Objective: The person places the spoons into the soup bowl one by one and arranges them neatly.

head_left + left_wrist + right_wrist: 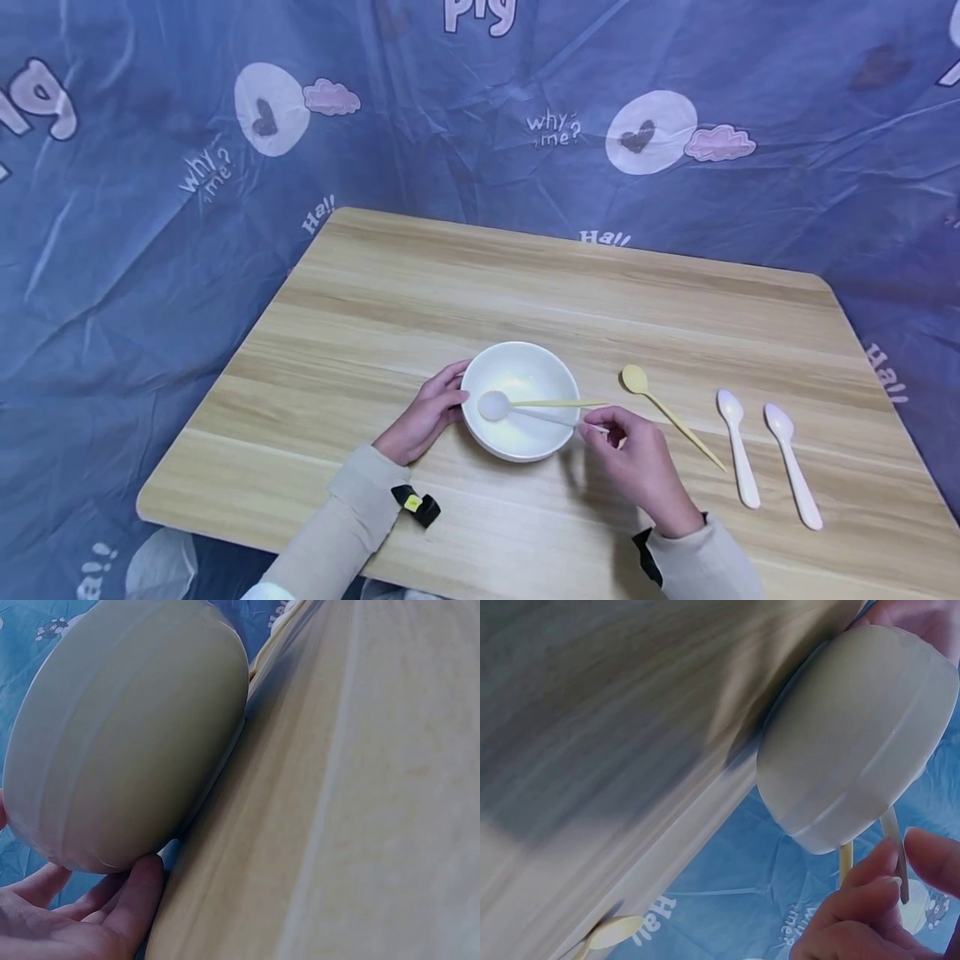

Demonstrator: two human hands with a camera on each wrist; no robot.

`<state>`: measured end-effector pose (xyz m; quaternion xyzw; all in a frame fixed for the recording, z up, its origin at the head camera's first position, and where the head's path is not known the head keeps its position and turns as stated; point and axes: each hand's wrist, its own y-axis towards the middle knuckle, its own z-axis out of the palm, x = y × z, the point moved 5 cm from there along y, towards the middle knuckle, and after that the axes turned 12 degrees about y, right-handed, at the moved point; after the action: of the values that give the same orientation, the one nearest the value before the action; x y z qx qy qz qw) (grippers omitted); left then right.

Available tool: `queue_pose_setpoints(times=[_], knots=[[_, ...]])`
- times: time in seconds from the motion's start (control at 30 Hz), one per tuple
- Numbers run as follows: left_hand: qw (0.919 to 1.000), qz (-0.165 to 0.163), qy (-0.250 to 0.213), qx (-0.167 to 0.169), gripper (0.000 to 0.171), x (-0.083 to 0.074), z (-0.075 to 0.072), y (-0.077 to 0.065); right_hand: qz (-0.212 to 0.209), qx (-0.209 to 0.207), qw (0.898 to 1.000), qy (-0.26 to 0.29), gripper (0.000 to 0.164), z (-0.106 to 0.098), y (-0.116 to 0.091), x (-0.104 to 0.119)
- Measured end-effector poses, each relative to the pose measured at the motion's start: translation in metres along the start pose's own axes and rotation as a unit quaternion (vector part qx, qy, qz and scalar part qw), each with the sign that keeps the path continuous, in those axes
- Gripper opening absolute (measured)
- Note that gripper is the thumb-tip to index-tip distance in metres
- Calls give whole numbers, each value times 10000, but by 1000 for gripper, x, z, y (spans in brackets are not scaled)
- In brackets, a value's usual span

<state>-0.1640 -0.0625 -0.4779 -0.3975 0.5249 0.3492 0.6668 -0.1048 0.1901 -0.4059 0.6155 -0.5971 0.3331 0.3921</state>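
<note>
A white bowl (pixel 517 362) stands on the wooden table. My left hand (pixel 427 412) grips its left side, thumb at the rim and fingers against the outer wall, as the left wrist view also shows. Inside lies a whitish spoon (pixel 493 406), its handle running out over the right rim. My right hand (pixel 633 454) pinches that handle near its end between thumb and fingers. A yellow spoon (pixel 558 403) shares the bowl, its handle sticking out to the right and its head hidden behind the whitish one.
To the right of my right hand lie a second yellow spoon (pixel 635 379) and two white spoons (pixel 738 446), (pixel 793 467), handles toward me. The wooden table (pixel 450 283) has rounded corners. A blue printed cloth (pixel 480 125) hangs behind and around it.
</note>
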Motion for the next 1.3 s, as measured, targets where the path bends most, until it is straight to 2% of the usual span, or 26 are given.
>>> queue_pose_setpoints(times=[0.2,0.47,0.7,0.9,1.13,1.3], knots=[[10000,-25,-27,-4,61,2,0,0,-22,5,9998,-219,9,-8,-3,-6],[10000,27,-41,11,61,0,-1,2,100,-283,9977,-614,16,-42,-6,-16],[10000,21,-12,79,63,0,-1,3,512,-307,9913,-1172,23,-79,-8,-44],[9998,55,7,197,63,0,0,3,756,-360,9859,-1449,23,-103,-13,-68],[9998,52,4,180,63,-1,-1,2,1083,-74,9754,-1919,32,-120,-14,-86],[9999,51,-7,157,63,-2,-2,1,1026,80,9715,-2136,31,-122,-14,-92]])
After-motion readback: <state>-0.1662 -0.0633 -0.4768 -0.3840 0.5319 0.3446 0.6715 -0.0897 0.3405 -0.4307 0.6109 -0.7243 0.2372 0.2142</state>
